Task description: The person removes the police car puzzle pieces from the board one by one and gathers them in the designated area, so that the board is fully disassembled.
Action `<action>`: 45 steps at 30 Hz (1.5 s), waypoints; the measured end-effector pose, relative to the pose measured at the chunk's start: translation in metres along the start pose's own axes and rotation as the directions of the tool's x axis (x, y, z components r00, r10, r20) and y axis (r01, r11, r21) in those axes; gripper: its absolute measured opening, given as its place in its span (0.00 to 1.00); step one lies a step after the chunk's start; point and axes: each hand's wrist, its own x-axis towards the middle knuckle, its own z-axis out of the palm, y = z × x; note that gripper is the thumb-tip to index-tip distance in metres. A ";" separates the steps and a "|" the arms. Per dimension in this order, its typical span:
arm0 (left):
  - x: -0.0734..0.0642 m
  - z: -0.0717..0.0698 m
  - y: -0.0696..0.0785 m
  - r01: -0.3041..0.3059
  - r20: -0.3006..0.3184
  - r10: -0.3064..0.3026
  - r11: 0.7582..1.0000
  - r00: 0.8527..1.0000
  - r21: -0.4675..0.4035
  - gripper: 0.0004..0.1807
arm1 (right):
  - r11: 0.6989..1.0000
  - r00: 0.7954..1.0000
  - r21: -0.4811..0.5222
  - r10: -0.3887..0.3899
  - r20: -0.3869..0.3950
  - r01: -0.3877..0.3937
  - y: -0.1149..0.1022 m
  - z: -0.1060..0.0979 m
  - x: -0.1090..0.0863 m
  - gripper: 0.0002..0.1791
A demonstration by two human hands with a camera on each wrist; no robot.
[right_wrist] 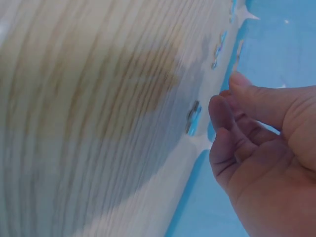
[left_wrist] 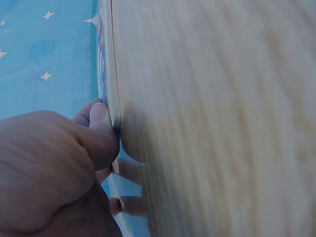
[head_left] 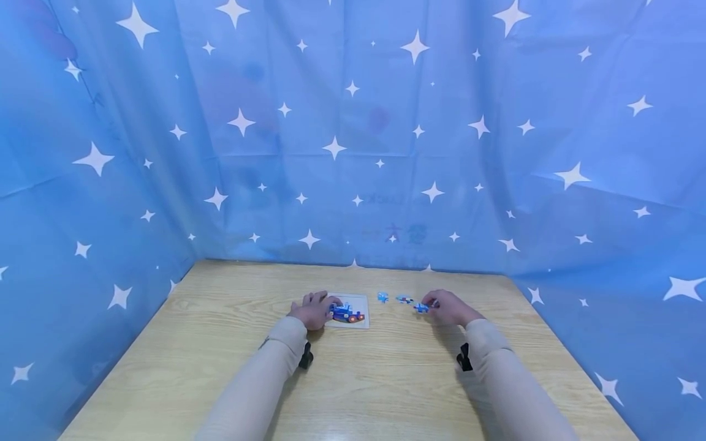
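At the lower centre of the frame there are one light-brown wooden table, one pale rectangular board with blue vehicle picture, four small flat blue-patterned puzzle pieces and two bare hands.

Left and right hands flank a puzzle board and blue pieces.

Even, bright light fills the head view, with a pale sheen at the near edge of the wooden table, soft shadows along the inner sides of both sleeves, and stars that look stretched toward the frame's sides. The left wrist view is dimmer and hazy, the table's grain smeared and a soft shadow beside the left hand. In the right wrist view, a broad shadow crosses the table, whitish glare sits upper left, and small puzzle pieces look blurred.
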 end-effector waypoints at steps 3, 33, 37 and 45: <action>0.000 -0.002 0.001 -0.003 -0.002 0.003 1.000 1.000 0.007 0.20 | 1.000 1.000 0.004 -0.001 -0.003 0.001 0.004 -0.003 -0.002 0.12; -0.006 -0.004 0.001 -0.003 0.016 0.003 1.000 1.000 -0.005 0.19 | 0.999 0.999 -0.017 0.046 -0.005 -0.046 0.033 0.003 -0.016 0.10; -0.004 -0.003 0.000 -0.005 0.016 0.005 1.000 1.000 0.008 0.20 | 0.999 0.999 -0.016 0.050 -0.004 -0.050 0.033 0.002 -0.016 0.11; 0.010 0.008 -0.010 0.002 -0.005 -0.002 1.000 1.000 0.006 0.21 | 0.998 0.997 0.004 0.070 0.014 -0.070 0.031 -0.001 -0.019 0.12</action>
